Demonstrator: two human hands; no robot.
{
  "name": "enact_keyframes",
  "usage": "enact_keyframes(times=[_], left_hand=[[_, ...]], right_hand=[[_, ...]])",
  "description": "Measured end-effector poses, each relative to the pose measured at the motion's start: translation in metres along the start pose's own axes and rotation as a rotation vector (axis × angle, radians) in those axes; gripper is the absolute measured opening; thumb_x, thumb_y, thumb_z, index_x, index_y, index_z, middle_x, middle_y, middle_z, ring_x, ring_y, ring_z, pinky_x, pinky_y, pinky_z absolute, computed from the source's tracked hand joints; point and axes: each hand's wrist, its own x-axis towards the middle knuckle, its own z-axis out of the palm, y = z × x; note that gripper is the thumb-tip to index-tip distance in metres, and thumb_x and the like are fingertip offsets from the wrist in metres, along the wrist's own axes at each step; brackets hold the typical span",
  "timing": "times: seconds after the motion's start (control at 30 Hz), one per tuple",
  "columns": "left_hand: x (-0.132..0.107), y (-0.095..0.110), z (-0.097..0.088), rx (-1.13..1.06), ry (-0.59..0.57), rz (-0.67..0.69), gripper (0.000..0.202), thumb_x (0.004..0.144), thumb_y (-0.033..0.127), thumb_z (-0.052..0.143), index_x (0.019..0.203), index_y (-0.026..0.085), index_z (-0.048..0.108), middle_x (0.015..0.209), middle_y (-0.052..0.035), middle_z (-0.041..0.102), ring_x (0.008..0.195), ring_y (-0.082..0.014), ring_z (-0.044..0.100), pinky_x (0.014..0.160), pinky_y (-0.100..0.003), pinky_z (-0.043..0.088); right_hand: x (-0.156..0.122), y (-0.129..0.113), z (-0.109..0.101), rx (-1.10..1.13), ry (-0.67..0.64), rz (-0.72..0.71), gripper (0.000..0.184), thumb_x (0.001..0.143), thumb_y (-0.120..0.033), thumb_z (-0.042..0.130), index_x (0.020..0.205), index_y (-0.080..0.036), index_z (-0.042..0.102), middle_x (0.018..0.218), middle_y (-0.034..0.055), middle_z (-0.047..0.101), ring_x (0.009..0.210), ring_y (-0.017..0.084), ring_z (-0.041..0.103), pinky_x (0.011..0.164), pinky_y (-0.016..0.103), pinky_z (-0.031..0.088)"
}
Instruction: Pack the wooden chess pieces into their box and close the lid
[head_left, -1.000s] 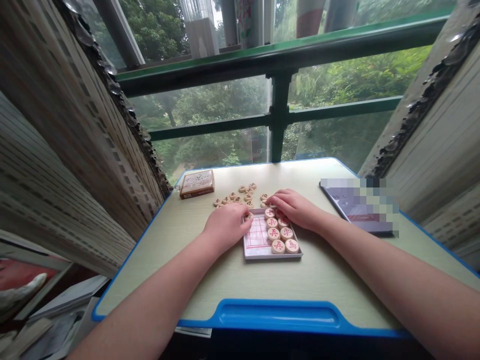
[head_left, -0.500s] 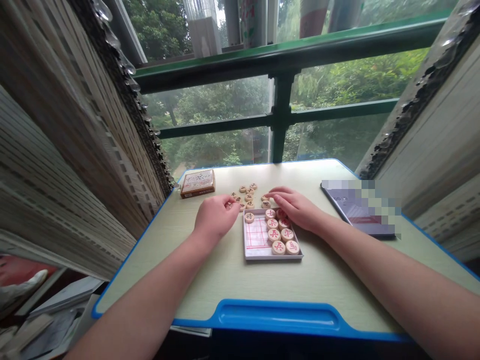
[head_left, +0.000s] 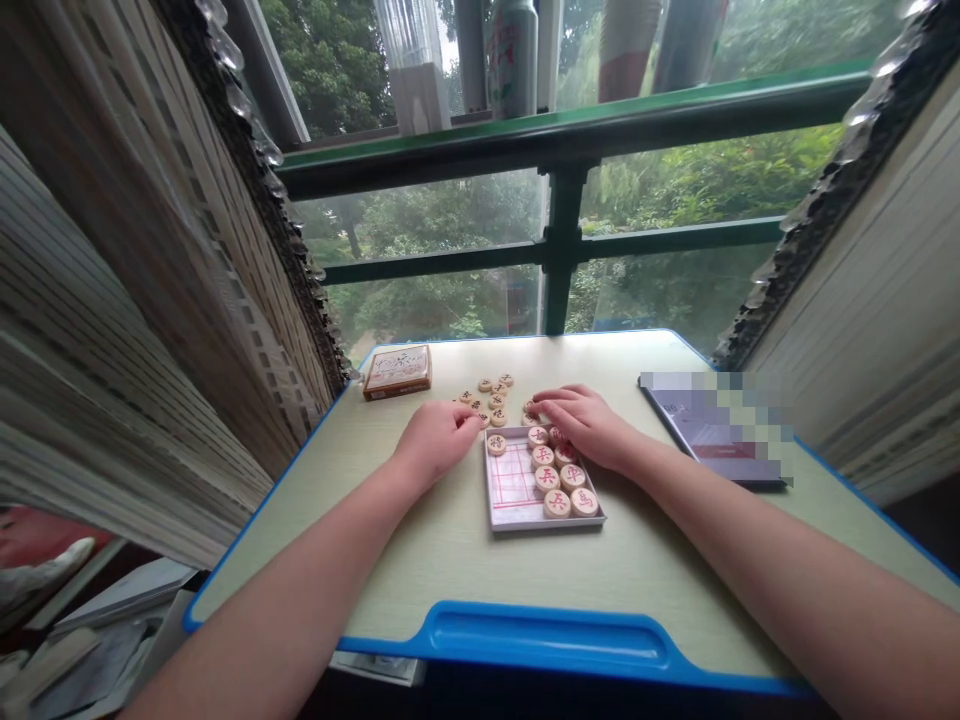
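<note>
head view: pieces (head_left: pixel 497 402) beyond the tray (head_left: pixel 514 482) likely light, hard, smooth, pinch by edges; left hand (head_left: pixel 435 440) bunched, can't tell if gripping; right hand (head_left: pixel 592 425) spread.

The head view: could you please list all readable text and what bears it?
"兵": three red-lettered round wooden pieces in the shallow white tray.
"馬": red-lettered round wooden piece, near right corner.
"車", probably: piece behind it.
"將", probably: black-lettered round wooden piece, far left.
"00", perhaps: dark rectangular tablet.
Too blurred: other round pieces, brown rectangular box, grey can.
</note>
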Motion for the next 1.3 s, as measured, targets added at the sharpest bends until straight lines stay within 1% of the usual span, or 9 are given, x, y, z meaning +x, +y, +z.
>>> enact_keyframes(times=[0.1,0.17,0.27,0.37,0.53,0.87,1.03,1.17,1.3], left_hand=[[0.007,-0.011,-0.003,0.008,0.162,-0.067,0.030,0.077,0.027,0.045,0.084,0.016,0.072,0.079,-0.0037,0.071,0.075,-0.0176,0.062,0.071,-0.026,0.047],[0.012,-0.019,-0.002,0.079,0.270,-0.056,0.030,0.076,0.026,0.047,0.091,0.017,0.071,0.094,-0.0066,0.070,0.093,-0.0216,0.061,0.088,-0.032,0.045],[0.019,-0.029,0.006,0.118,0.225,-0.045,0.037,0.081,0.031,0.044,0.106,0.013,0.065,0.114,-0.0115,0.064,0.114,-0.0252,0.052,0.102,-0.038,0.037],[0.023,-0.033,0.016,-0.021,0.133,-0.099,0.040,0.082,0.026,0.040,0.114,0.012,0.059,0.122,-0.0122,0.060,0.116,-0.0217,0.052,0.102,-0.035,0.038],[0.027,-0.034,0.020,-0.336,0.228,-0.292,0.036,0.075,0.018,0.039,0.106,0.016,0.059,0.114,-0.0080,0.063,0.105,-0.0187,0.058,0.091,-0.032,0.046],[0.026,-0.026,0.022,-0.605,0.131,-0.334,0.033,0.065,0.008,0.042,0.088,0.014,0.064,0.096,-0.0063,0.067,0.087,-0.0164,0.061,0.081,-0.029,0.049],[0.024,-0.028,0.022,-0.541,0.076,-0.220,0.040,0.062,0.000,0.042,0.092,0.013,0.066,0.093,-0.0058,0.069,0.087,-0.0144,0.063,0.082,-0.026,0.049],[0.021,-0.028,0.019,-0.352,0.051,-0.156,0.034,0.069,0.005,0.045,0.092,0.014,0.069,0.090,-0.0055,0.070,0.084,-0.0163,0.064,0.080,-0.028,0.051],[0.016,-0.022,0.015,-0.208,0.017,-0.004,0.032,0.072,0.006,0.045,0.088,0.016,0.071,0.094,-0.0037,0.071,0.091,-0.0165,0.064,0.087,-0.029,0.050]], right_hand=[[0.000,-0.001,0.000,-0.020,0.006,-0.033,0.050,0.094,-0.042,0.025,0.110,-0.020,0.067,0.119,0.0062,0.064,0.110,0.024,0.052,0.098,0.043,0.034],[0.000,-0.002,-0.001,-0.007,0.005,-0.042,0.051,0.094,-0.042,0.025,0.112,-0.018,0.067,0.120,0.0078,0.062,0.112,0.024,0.051,0.099,0.042,0.035],[-0.001,-0.005,-0.003,0.035,-0.026,-0.040,0.051,0.094,-0.042,0.025,0.109,-0.019,0.068,0.120,0.0069,0.063,0.112,0.024,0.051,0.098,0.041,0.036],[-0.002,-0.007,-0.005,0.052,-0.032,-0.026,0.050,0.094,-0.042,0.026,0.105,-0.020,0.069,0.118,0.0059,0.063,0.111,0.024,0.052,0.097,0.040,0.038],[-0.002,-0.008,-0.005,0.055,-0.022,-0.025,0.047,0.095,-0.039,0.027,0.102,-0.019,0.069,0.114,0.0066,0.065,0.106,0.023,0.053,0.094,0.040,0.038],[-0.002,-0.008,0.001,0.008,-0.004,-0.061,0.047,0.095,-0.040,0.025,0.099,-0.019,0.067,0.111,0.0081,0.064,0.101,0.023,0.054,0.093,0.040,0.038],[-0.001,-0.010,0.000,0.009,-0.004,-0.086,0.047,0.095,-0.040,0.025,0.095,-0.019,0.067,0.107,0.0091,0.064,0.099,0.023,0.054,0.091,0.039,0.039],[-0.001,-0.010,-0.001,0.031,-0.020,-0.073,0.046,0.095,-0.039,0.026,0.094,-0.019,0.068,0.104,0.0091,0.065,0.098,0.023,0.055,0.090,0.039,0.040],[-0.002,-0.011,-0.003,0.046,-0.026,-0.067,0.048,0.095,-0.039,0.026,0.096,-0.019,0.069,0.107,0.0086,0.065,0.101,0.024,0.054,0.092,0.040,0.040]])
